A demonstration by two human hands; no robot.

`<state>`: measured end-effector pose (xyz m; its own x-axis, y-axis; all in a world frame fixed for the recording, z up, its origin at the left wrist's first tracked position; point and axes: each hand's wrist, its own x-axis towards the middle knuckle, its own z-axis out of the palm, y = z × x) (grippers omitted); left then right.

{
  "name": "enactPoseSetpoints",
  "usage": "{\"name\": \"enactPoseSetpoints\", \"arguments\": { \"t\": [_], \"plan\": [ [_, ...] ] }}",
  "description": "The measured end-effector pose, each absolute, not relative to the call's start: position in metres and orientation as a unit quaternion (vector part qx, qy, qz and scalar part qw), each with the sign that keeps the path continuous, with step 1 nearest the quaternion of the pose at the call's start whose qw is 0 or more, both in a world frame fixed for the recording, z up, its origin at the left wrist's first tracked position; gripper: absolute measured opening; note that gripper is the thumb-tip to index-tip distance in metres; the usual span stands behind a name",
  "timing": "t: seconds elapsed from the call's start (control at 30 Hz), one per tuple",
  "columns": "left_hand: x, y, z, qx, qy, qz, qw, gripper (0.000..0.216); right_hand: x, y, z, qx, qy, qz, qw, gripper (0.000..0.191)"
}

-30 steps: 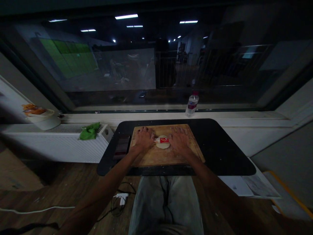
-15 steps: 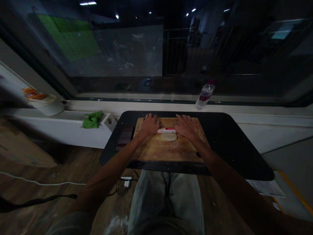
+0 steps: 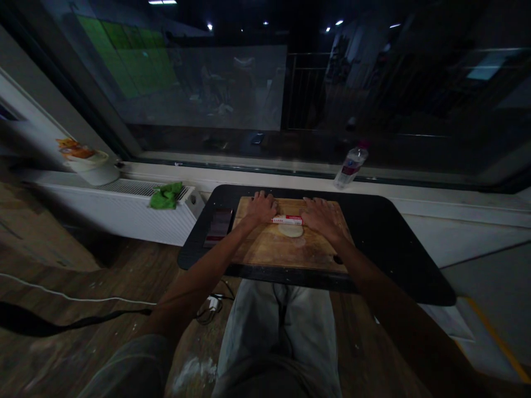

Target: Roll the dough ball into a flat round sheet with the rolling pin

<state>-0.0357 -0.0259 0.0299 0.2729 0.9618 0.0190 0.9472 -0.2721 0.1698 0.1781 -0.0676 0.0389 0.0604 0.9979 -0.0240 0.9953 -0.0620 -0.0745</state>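
Observation:
A rolling pin (image 3: 287,220) with a red-and-white label around its middle lies crosswise over the far part of a flattened round piece of dough (image 3: 291,231). My left hand (image 3: 262,208) is closed over its left end, and my right hand (image 3: 318,214) over its right end. Both ends are hidden beneath the fingers. The dough shows on the near side of the pin, on a wooden cutting board (image 3: 274,257) with a pale flour mark beside the dough.
A black table (image 3: 385,243) carries the board, with a dark flat rectangular object (image 3: 218,228) to its left. Behind stand a windowsill water bottle (image 3: 350,166), a green cloth (image 3: 166,195) on the radiator, and a white bucket (image 3: 97,168). Cables (image 3: 211,307) lie on the floor.
The camera view has shifted slightly, so the scene sits a little further right. Both hands stay on the rolling pin, which remains over the far part of the dough.

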Motion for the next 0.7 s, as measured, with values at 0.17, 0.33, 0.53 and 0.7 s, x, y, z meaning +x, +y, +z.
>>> {"name": "enactPoseSetpoints", "arguments": {
  "t": [0.17, 0.33, 0.53, 0.7],
  "plan": [
    [-0.036, -0.027, 0.032, 0.796, 0.598, 0.047, 0.075, 0.049, 0.179, -0.068, 0.037, -0.728, -0.684, 0.031, 0.023, 0.063],
    [-0.034, -0.028, 0.034, 0.796, 0.599, 0.033, 0.081, 0.048, 0.181, -0.071, 0.035, -0.717, -0.696, 0.021, 0.01, 0.066],
    [-0.031, -0.028, 0.033, 0.806, 0.584, 0.017, 0.097, 0.05, 0.19, -0.06, 0.023, -0.726, -0.685, 0.057, -0.028, 0.067],
    [-0.029, -0.031, 0.031, 0.812, 0.573, 0.031, 0.105, 0.053, 0.2, -0.06, 0.006, -0.695, -0.718, -0.005, -0.016, 0.062]
  ]
}}
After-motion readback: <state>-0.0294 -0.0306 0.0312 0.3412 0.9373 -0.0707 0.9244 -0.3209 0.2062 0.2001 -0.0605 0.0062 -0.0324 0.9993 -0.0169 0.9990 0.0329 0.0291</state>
